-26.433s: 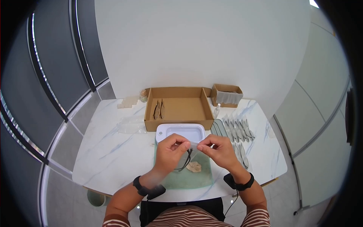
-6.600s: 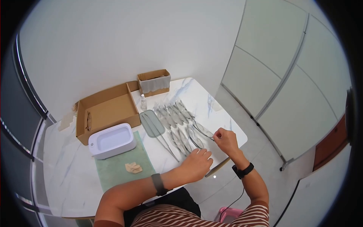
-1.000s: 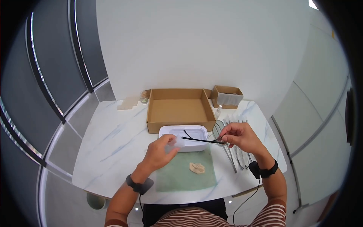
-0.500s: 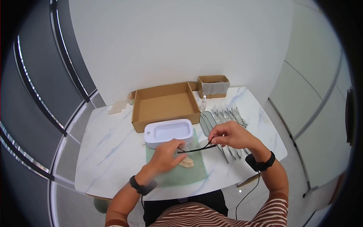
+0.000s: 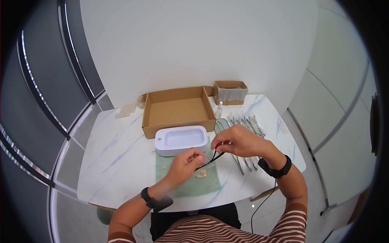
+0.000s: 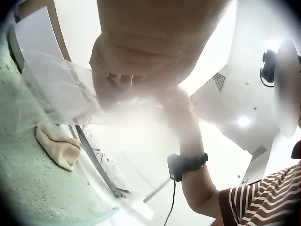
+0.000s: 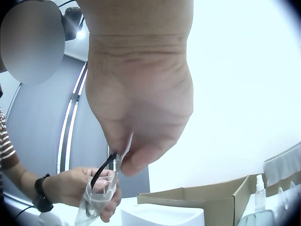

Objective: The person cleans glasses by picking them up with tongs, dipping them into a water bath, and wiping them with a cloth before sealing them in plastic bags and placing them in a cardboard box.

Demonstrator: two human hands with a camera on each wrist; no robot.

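My left hand (image 5: 187, 164) pinches a clear plastic bag (image 7: 94, 200) above the green mat (image 5: 170, 186). My right hand (image 5: 239, 141) grips a pair of dark-framed glasses (image 5: 216, 157) by one end, with the other end reaching down to the left hand. In the right wrist view a black temple of the glasses runs into the bag, beside the left fingers. The left wrist view has the bag spread beneath the left hand, over a crumpled beige cloth (image 6: 59, 148). The right fingers partly hide the frame.
A white cleaner with a basin (image 5: 160, 150) stands behind the hands, before an open cardboard box (image 5: 178, 128). Right of it are a grey-green lid (image 5: 221, 124), a spray bottle (image 5: 219, 109), long tweezers (image 5: 239, 165) and several bagged glasses (image 5: 248, 122). A smaller cardboard box (image 5: 231, 99) stands behind.
Over the last second the glasses moved from above the white cleaner down toward the mat, and their end went into the bag. Earlier, two glasses lay in the large box; now none show there.
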